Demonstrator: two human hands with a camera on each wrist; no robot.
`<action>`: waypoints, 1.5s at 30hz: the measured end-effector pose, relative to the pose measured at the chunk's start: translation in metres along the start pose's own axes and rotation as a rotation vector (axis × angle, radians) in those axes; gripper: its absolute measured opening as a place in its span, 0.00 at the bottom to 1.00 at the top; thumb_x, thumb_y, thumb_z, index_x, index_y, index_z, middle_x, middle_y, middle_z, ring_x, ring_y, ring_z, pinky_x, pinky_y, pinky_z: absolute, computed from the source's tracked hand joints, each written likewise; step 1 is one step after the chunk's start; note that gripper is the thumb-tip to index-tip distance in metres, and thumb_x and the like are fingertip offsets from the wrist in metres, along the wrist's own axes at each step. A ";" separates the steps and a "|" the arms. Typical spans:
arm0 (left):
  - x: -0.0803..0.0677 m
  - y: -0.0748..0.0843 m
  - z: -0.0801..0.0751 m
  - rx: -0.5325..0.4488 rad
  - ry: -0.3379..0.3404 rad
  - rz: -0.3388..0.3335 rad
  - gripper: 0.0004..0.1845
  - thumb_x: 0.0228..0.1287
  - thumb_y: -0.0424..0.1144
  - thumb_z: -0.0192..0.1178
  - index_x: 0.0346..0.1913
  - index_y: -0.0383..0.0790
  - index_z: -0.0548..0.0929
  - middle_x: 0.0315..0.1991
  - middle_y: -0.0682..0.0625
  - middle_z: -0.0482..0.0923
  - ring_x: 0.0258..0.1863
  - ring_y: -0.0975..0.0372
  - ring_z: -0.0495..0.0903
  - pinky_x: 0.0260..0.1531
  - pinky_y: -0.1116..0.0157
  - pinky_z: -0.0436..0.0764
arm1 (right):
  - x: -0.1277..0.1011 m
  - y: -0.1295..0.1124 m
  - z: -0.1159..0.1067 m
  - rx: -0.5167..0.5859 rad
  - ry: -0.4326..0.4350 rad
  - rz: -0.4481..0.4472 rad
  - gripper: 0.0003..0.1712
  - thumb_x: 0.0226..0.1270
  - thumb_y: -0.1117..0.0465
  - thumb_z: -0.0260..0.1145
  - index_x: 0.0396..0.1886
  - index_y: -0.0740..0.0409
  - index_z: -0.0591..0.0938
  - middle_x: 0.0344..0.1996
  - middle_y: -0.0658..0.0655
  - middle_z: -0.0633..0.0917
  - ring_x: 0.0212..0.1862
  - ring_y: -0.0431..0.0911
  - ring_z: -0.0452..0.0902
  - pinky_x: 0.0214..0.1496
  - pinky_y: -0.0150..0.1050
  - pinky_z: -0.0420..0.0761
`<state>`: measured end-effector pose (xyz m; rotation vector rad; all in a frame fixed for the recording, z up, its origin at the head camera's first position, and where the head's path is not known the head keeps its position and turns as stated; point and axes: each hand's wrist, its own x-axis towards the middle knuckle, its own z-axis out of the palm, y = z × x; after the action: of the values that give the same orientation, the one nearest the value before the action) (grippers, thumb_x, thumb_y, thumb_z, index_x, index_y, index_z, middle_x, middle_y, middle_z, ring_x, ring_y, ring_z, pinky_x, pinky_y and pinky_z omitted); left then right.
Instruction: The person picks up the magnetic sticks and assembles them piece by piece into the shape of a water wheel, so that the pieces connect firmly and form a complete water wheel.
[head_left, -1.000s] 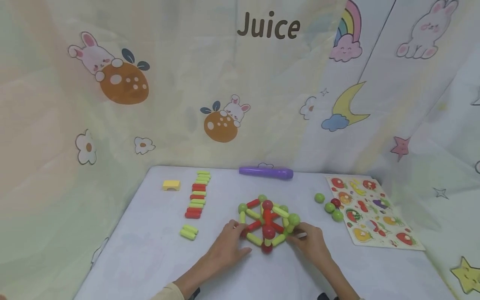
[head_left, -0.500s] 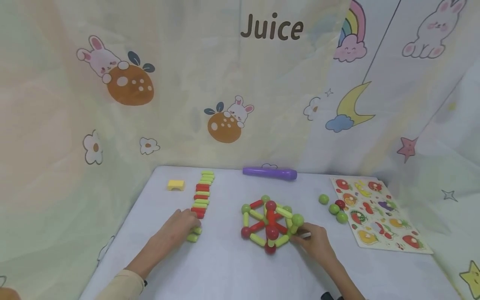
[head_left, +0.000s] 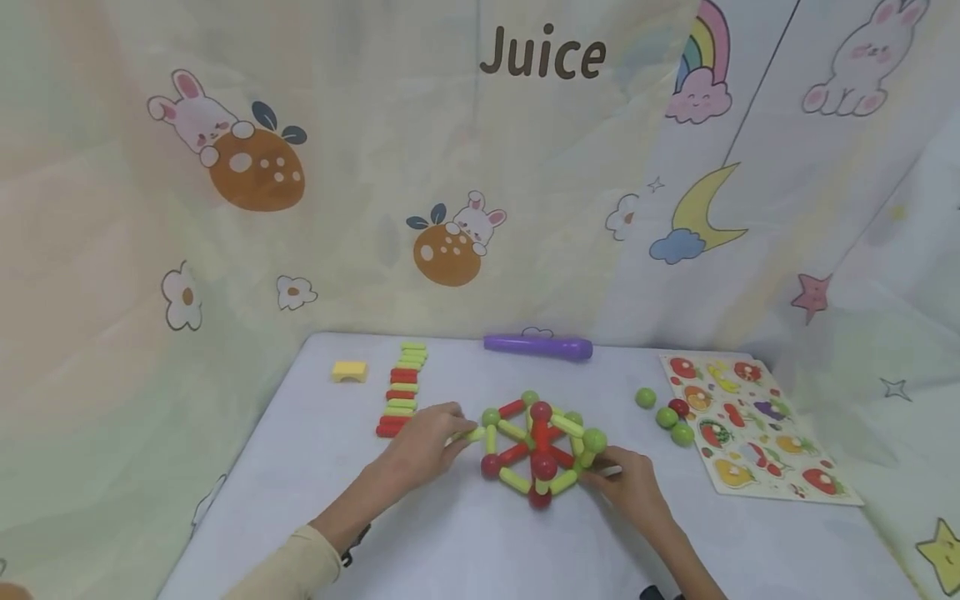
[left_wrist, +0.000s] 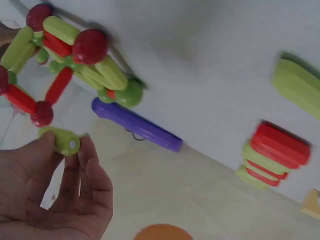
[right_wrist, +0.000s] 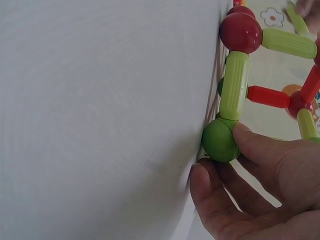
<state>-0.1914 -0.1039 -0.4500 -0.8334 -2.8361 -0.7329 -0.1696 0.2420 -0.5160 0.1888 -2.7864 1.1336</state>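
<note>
A framework of magnetic rods and balls point(head_left: 541, 435), red and yellow-green, stands on the white table. My left hand point(head_left: 423, 446) is at its left side, pinching a yellow-green magnetic rod point(left_wrist: 65, 141) between thumb and fingers. The rod's far end points at the framework, close by a green ball point(head_left: 491, 417). On the right side of the framework, my right hand point(head_left: 630, 487) pinches a green ball point(right_wrist: 220, 140) at its base between thumb and fingertips. A yellow-green rod runs from that ball to a red ball point(right_wrist: 241, 32).
Left of the framework lies a column of red and yellow-green rods point(head_left: 402, 388), beside a yellow arch block point(head_left: 350, 372). A purple stick point(head_left: 537, 347) lies at the back. Several loose balls point(head_left: 667, 417) sit beside a fruit puzzle board point(head_left: 757, 433) on the right.
My left hand let go of the framework, reached left to the two nearest yellow-green rods, and came back with one. My right hand has stayed at the framework.
</note>
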 end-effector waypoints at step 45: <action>-0.075 -0.072 -0.006 0.266 -0.105 -0.252 0.10 0.57 0.33 0.82 0.43 0.42 0.95 0.35 0.53 0.87 0.37 0.62 0.79 0.43 0.61 0.83 | 0.009 0.011 -0.012 0.011 -0.047 -0.070 0.14 0.62 0.68 0.82 0.46 0.67 0.90 0.43 0.64 0.92 0.50 0.61 0.90 0.44 0.45 0.91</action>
<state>-0.1661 -0.1962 -0.4918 -0.4943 -3.0754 -0.3278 -0.1797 0.2576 -0.5135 0.3159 -2.7911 1.1426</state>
